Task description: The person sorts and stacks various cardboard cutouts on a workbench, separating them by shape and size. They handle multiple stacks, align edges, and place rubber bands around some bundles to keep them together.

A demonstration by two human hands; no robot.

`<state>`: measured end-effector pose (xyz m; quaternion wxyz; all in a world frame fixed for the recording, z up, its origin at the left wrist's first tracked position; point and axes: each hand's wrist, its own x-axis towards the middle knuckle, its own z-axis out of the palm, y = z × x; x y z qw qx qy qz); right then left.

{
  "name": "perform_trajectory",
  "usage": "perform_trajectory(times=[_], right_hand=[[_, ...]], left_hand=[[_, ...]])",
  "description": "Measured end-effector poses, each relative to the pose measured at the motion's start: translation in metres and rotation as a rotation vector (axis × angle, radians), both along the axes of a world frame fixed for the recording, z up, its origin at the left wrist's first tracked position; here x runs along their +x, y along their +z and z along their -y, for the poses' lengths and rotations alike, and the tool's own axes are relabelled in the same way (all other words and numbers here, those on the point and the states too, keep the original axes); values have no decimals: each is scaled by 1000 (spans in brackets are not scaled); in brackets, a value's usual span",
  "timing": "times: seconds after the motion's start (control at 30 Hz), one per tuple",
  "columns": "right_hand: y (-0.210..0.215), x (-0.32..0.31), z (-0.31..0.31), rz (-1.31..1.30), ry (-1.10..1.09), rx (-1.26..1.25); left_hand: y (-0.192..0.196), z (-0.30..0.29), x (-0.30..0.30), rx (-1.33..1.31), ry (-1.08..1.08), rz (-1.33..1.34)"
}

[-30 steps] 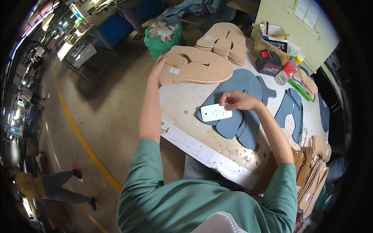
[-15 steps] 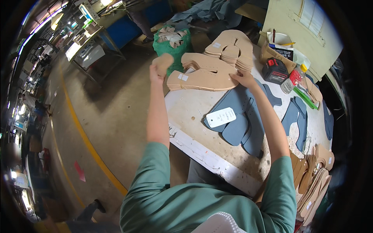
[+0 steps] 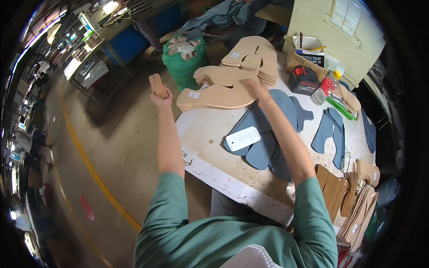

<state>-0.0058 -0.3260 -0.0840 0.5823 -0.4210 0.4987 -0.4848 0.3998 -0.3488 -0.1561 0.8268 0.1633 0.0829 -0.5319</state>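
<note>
- Bundle of tan pieces (image 3: 157, 83) in left hand (image 3: 162, 99), fingers (image 3: 168, 92) closed around it, beyond left edge of the counter (image 3: 201, 129)
- Right hand (image 3: 261, 92) on right end of tan stack (image 3: 221, 96); cannot tell whether fingers wide or narrow
- White tag (image 3: 243, 138) on blue pieces (image 3: 259, 158)

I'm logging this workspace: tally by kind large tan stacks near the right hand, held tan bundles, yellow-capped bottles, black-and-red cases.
Large tan stacks: 2
Tan bundle in left hand: 1
Yellow-capped bottle: 1
Black-and-red case: 1
Total: 5

Left arm (image 3: 170, 138) extended, fingers (image 3: 156, 97) curled
</note>
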Motion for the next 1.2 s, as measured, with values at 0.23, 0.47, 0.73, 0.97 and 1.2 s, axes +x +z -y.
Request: perform_trajectory(times=[0.23, 0.47, 0.73, 0.97, 1.2], right_hand=[[9, 26, -8, 238, -136, 88], [119, 75, -59, 40, -13, -304], [243, 24, -167, -209, 147, -717], [301, -61, -273, -516, 19, -695], [286, -100, -337, -777, 112, -812]], left_hand=[[-2, 5, 5, 25, 6, 3], [2, 2, 6, 41, -27, 20], [-15, 20, 4, -45, -64, 287], [45, -14, -56, 250, -248, 1276], [138, -93, -160, 656, 242, 2719]])
